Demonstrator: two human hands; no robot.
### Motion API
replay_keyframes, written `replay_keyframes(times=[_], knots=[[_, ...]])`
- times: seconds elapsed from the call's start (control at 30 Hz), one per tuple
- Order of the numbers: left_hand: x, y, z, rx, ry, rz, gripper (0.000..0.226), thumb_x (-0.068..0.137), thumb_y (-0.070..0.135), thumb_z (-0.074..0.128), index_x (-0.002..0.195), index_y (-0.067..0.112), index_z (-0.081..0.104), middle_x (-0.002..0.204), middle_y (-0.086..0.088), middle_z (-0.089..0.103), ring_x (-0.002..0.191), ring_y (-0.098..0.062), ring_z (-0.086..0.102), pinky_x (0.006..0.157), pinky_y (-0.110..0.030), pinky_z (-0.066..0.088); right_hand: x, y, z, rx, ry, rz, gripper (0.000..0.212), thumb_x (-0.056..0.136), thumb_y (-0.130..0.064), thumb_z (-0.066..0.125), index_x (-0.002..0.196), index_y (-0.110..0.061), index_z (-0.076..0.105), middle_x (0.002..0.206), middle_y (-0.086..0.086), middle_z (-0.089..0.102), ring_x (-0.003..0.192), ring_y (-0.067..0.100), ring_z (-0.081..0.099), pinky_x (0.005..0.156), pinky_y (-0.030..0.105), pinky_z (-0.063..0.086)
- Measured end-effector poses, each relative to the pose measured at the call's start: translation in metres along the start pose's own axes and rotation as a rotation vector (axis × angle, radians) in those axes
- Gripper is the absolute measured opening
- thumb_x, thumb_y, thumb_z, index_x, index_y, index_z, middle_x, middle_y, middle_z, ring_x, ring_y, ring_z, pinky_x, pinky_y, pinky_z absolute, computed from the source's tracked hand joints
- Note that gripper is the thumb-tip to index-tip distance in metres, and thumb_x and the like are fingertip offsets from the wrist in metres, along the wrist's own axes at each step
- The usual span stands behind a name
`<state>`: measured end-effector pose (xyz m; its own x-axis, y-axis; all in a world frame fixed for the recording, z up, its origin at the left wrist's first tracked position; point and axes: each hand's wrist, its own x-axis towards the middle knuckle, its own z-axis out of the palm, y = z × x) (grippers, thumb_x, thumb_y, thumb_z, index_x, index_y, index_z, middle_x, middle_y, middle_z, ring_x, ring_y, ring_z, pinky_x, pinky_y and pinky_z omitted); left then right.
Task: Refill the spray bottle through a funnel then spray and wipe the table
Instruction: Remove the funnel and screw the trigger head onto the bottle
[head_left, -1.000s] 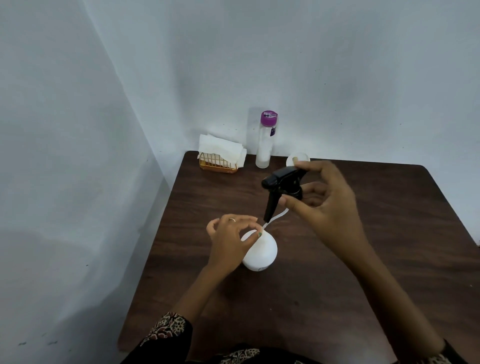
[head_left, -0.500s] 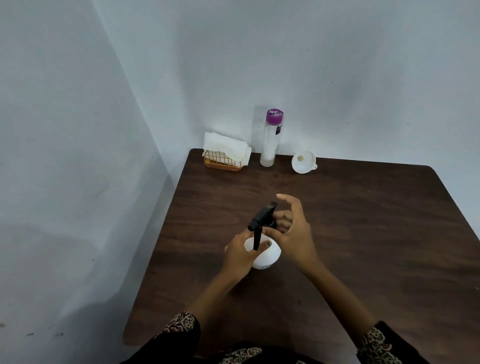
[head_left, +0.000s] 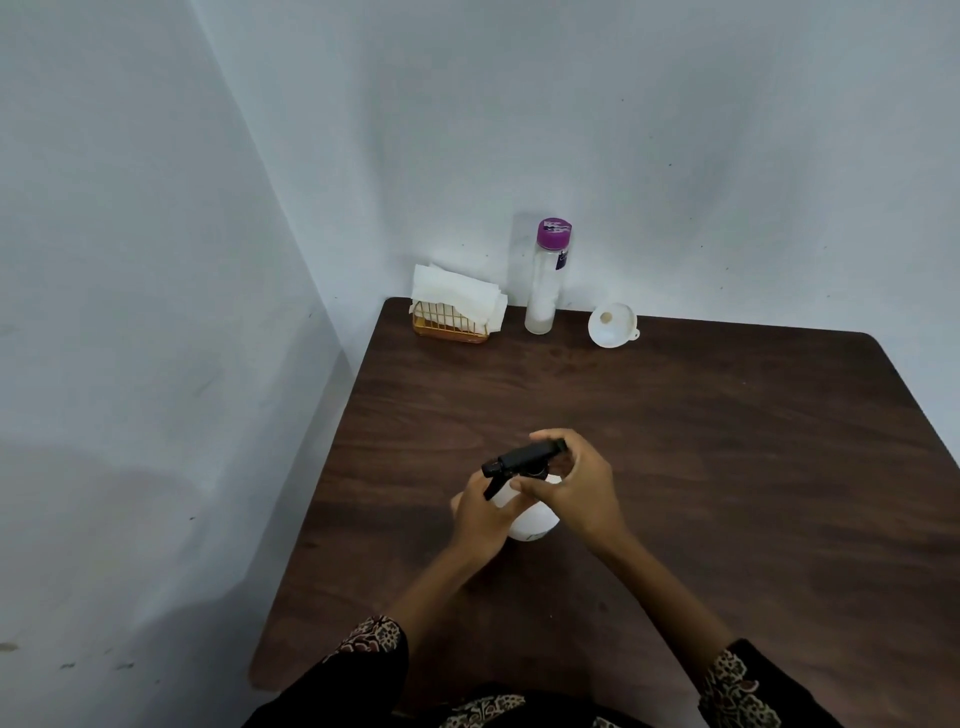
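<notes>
A white spray bottle (head_left: 535, 522) stands near the middle of the dark wooden table (head_left: 701, 467). Its black trigger head (head_left: 522, 460) sits on the bottle's neck. My left hand (head_left: 483, 517) grips the bottle's body from the left. My right hand (head_left: 569, 486) curls its fingers round the trigger head from the right. A white funnel (head_left: 612, 325) lies at the back of the table. A clear bottle with a purple cap (head_left: 546, 278) stands to the left of the funnel.
An orange wire holder with white paper napkins (head_left: 454, 306) sits in the back left corner. Pale walls close the table in at the back and on the left.
My right hand brought the trigger head down from above onto the bottle's neck and now holds it level there. My left hand moved from the bottle's top to its side.
</notes>
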<state>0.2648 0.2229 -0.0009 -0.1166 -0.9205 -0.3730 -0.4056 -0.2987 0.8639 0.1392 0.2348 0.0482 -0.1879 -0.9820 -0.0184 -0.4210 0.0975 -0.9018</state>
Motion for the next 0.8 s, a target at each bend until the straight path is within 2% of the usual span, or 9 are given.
replay_keyframes(times=[0.13, 0.23, 0.3, 0.37, 0.47, 0.57, 0.67, 0.73, 0.8], knots=[[0.000, -0.003, 0.002, -0.016, 0.009, -0.030, 0.055, 0.078, 0.041, 0.073, 0.125, 0.017, 0.056, 0.123, 0.000, 0.061, 0.118, -0.016, 0.054, 0.086, -0.022, 0.037, 0.002, 0.002, 0.001, 0.015, -0.015, 0.045, 0.037, 0.060, -0.014, 0.087, 0.078, -0.027, 0.057, 0.090, 0.000, 0.058, 0.079, 0.002, 0.056, 0.064, 0.006, 0.046], [0.000, -0.001, 0.002, -0.043, 0.018, -0.029, 0.055, 0.077, 0.039, 0.074, 0.124, 0.017, 0.056, 0.120, 0.003, 0.060, 0.115, -0.013, 0.053, 0.093, -0.027, 0.042, 0.003, 0.005, 0.003, 0.008, 0.009, 0.055, 0.036, 0.063, -0.016, 0.084, 0.072, -0.024, 0.051, 0.087, 0.009, 0.058, 0.071, 0.009, 0.052, 0.061, 0.016, 0.044], [0.000, -0.002, 0.003, 0.000, 0.008, 0.011, 0.066, 0.071, 0.056, 0.070, 0.127, 0.023, 0.056, 0.126, 0.007, 0.058, 0.120, -0.011, 0.050, 0.102, -0.034, 0.042, 0.006, 0.006, 0.006, 0.003, 0.031, 0.058, 0.035, 0.066, -0.018, 0.082, 0.071, -0.019, 0.048, 0.082, 0.012, 0.057, 0.066, 0.011, 0.051, 0.057, 0.018, 0.042], [0.002, -0.007, 0.004, 0.070, -0.016, 0.087, 0.080, 0.060, 0.078, 0.057, 0.126, 0.032, 0.057, 0.128, 0.016, 0.055, 0.122, -0.005, 0.046, 0.107, -0.037, 0.040, 0.009, 0.007, 0.011, -0.012, 0.054, 0.059, 0.036, 0.068, -0.022, 0.081, 0.071, -0.016, 0.046, 0.075, 0.007, 0.054, 0.062, 0.010, 0.049, 0.053, 0.016, 0.040], [0.011, -0.022, 0.011, 0.071, -0.017, 0.104, 0.073, 0.060, 0.087, 0.049, 0.116, 0.041, 0.060, 0.123, 0.014, 0.061, 0.118, -0.008, 0.054, 0.099, -0.045, 0.047, 0.008, 0.009, 0.017, -0.039, 0.086, -0.008, 0.040, 0.068, -0.019, 0.079, 0.070, -0.017, 0.040, 0.071, 0.004, 0.048, 0.060, 0.010, 0.044, 0.052, 0.017, 0.038], [0.010, -0.018, 0.007, 0.081, -0.012, 0.099, 0.058, 0.068, 0.074, 0.056, 0.115, 0.040, 0.061, 0.123, 0.011, 0.061, 0.117, -0.008, 0.054, 0.099, -0.043, 0.047, 0.006, 0.013, 0.021, -0.026, 0.104, 0.001, 0.039, 0.069, -0.021, 0.078, 0.071, -0.018, 0.039, 0.074, 0.006, 0.049, 0.062, 0.011, 0.046, 0.055, 0.023, 0.041], [0.008, -0.011, 0.005, 0.084, -0.014, 0.094, 0.038, 0.085, 0.040, 0.064, 0.122, 0.028, 0.060, 0.132, 0.004, 0.056, 0.123, -0.010, 0.048, 0.105, -0.039, 0.042, 0.006, 0.018, 0.029, -0.010, 0.115, 0.007, 0.030, 0.072, -0.022, 0.074, 0.077, -0.016, 0.045, 0.079, 0.003, 0.052, 0.071, 0.017, 0.053, 0.060, 0.030, 0.047], [0.009, -0.011, 0.005, 0.088, -0.012, 0.077, 0.040, 0.089, 0.029, 0.063, 0.127, 0.022, 0.057, 0.136, -0.001, 0.052, 0.125, -0.017, 0.048, 0.104, -0.037, 0.041, 0.005, 0.021, 0.036, -0.043, 0.095, -0.021, 0.023, 0.075, -0.026, 0.069, 0.077, -0.022, 0.047, 0.081, -0.006, 0.049, 0.079, 0.016, 0.051, 0.064, 0.028, 0.043], [0.011, -0.013, 0.007, 0.079, -0.005, 0.032, 0.042, 0.088, 0.026, 0.064, 0.129, 0.016, 0.056, 0.137, -0.003, 0.050, 0.126, -0.022, 0.048, 0.104, -0.036, 0.041, 0.002, 0.024, 0.040, -0.059, 0.094, -0.030, 0.020, 0.073, -0.042, 0.061, 0.076, -0.032, 0.045, 0.083, -0.010, 0.048, 0.086, 0.012, 0.047, 0.069, 0.026, 0.042]])
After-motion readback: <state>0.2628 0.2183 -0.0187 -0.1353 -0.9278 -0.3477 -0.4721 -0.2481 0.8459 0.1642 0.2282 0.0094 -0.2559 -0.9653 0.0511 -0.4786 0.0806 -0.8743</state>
